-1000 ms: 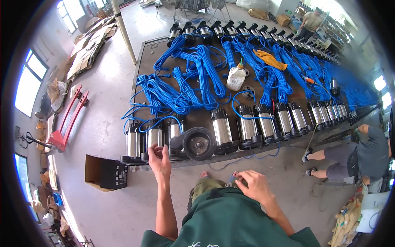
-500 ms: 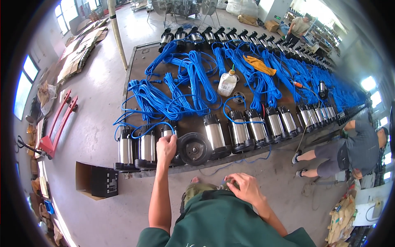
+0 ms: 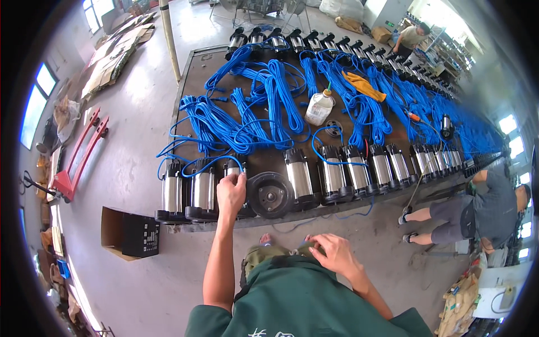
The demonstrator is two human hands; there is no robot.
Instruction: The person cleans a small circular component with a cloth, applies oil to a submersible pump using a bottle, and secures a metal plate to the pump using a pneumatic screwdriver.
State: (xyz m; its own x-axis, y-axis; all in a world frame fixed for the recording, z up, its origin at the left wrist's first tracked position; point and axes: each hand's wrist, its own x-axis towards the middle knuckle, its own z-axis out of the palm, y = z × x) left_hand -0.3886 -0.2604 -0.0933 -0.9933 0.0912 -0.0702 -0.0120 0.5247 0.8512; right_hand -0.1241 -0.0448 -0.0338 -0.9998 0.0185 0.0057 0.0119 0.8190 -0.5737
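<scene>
My left hand (image 3: 231, 195) is closed in front of a steel-cased pump (image 3: 233, 166) at the table's near edge, partly hiding it. Its fingertips pinch a blue cable (image 3: 216, 161) that arches over from the neighbouring pump (image 3: 203, 188) on the left. Just right of this hand, a round black disc-shaped part (image 3: 270, 195) with a metal hub faces me. Held low before my body, my right hand (image 3: 337, 254) has loosely bent fingers, thumb and forefinger apart, and nothing visible in it.
Coiled blue cables (image 3: 283, 95) cover much of the table (image 3: 193, 76), with pumps lined along both long edges. Among them are a white bottle (image 3: 319, 108) and an orange glove (image 3: 364, 86). An open carton (image 3: 130, 233) and red pallet truck (image 3: 70, 180) stand left; a person (image 3: 488, 208) is at right.
The view has tilted a little, so the table sits slightly higher and further right. My left hand stays at the same pump with the cable, its fingers slightly shifted. My right hand barely moves.
</scene>
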